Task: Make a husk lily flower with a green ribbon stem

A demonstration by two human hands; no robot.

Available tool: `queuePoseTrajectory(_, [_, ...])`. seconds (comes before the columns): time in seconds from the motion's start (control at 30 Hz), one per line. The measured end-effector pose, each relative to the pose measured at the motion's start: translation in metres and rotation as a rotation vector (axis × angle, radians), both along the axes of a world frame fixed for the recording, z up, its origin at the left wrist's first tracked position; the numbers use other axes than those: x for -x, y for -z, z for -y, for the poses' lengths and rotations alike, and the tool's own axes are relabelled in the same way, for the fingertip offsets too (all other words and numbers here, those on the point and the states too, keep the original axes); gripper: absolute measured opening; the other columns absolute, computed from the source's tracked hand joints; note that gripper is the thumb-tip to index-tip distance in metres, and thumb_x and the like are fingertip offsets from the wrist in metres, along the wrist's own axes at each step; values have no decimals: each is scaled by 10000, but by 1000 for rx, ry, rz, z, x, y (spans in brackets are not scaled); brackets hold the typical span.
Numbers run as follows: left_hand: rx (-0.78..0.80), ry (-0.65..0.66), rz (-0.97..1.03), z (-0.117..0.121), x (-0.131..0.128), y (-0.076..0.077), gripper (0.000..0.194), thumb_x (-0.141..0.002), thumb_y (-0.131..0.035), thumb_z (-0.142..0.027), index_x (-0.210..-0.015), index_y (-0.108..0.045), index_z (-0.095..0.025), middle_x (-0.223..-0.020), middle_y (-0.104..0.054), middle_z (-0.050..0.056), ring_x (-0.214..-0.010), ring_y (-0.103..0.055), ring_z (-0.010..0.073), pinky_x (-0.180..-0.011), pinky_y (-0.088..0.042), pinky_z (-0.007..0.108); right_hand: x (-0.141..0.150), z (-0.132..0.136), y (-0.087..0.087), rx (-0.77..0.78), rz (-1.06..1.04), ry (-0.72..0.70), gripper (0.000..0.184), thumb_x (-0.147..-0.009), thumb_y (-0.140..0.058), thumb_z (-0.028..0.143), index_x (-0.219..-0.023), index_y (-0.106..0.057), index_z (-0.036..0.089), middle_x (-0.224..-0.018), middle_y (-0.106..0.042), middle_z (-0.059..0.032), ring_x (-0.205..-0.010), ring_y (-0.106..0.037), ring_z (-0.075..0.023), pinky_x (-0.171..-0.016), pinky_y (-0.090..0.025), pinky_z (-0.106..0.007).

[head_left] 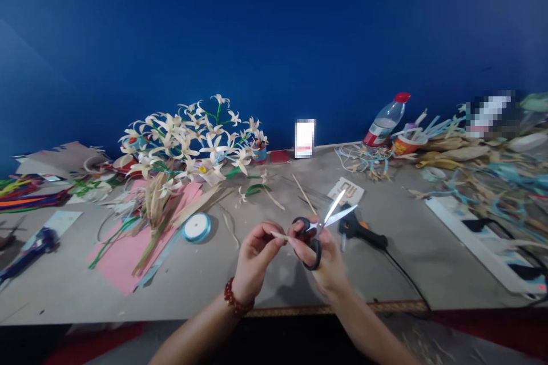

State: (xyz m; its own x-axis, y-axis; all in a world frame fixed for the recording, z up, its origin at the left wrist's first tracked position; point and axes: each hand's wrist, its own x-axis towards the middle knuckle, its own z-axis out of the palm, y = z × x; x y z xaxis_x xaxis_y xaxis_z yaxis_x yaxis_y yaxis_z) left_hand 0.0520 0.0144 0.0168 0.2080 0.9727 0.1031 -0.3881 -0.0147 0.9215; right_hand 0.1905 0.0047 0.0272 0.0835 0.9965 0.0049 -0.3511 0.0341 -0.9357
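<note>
A small pale strip (280,235), like a piece of dried corn husk, is pinched in the fingertips of my left hand (257,256), which wears a beaded bracelet. My right hand (327,265) holds black-handled scissors (319,229), their blades apart and pointing up and away to the right. Its thumb and finger also meet the right end of the strip, so both hands are nearly touching above the table's front part. A black glue gun (363,231) lies just right of my right hand. Left of my left hand is a roll of light-blue ribbon (197,227).
White husk flowers (184,142) on green stems stand at the back left, behind a husk bundle (154,211) on pink paper (115,262). A blue glue gun (34,251) lies far left. A bottle (385,122), husk pile (454,151) and power strip (475,245) occupy the right.
</note>
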Motion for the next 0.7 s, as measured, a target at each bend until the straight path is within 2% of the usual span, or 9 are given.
queuePoseTrajectory(0.17, [12,-29,2,-3,3,-6,46,-843,-672,-191,-813,-642,-175,-868,-572,19,-837,-545,145,-800,-430,257,-2,1,4,34,18,-37,334,-676,-818,346,-854,-569,212,-767,-612,19,-623,-527,-112,-573,-437,-229])
queuePoseTrajectory(0.3, [20,-34,-16,-6,9,-14,47,-840,-666,-180,-803,-638,-171,-889,-608,33,-883,-552,159,-846,-417,270,-13,6,9,98,149,-272,388,-669,-815,458,-774,-558,187,-674,-568,28,-592,-505,-108,-555,-416,-225])
queuePoseTrajectory(0.4, [17,17,-25,-8,12,-19,53,-837,-668,-184,-797,-637,-170,-918,-635,44,-906,-561,170,-859,-414,280,-22,11,16,154,193,-448,472,-670,-780,566,-728,-501,190,-639,-510,48,-563,-483,-101,-542,-398,-224])
queuePoseTrajectory(0.47, [35,58,-12,-9,13,-21,59,-829,-677,-190,-791,-638,-168,-917,-639,46,-888,-566,169,-841,-421,279,-26,14,19,187,207,-516,508,-664,-768,600,-719,-461,199,-641,-501,53,-554,-484,-99,-534,-385,-221])
queuePoseTrajectory(0.7, [79,128,-14,-13,16,-27,93,-819,-693,-215,-777,-630,-162,-859,-655,48,-818,-573,161,-804,-441,287,-32,17,14,189,287,-573,500,-672,-765,584,-704,-435,210,-605,-519,59,-527,-458,-96,-503,-335,-208])
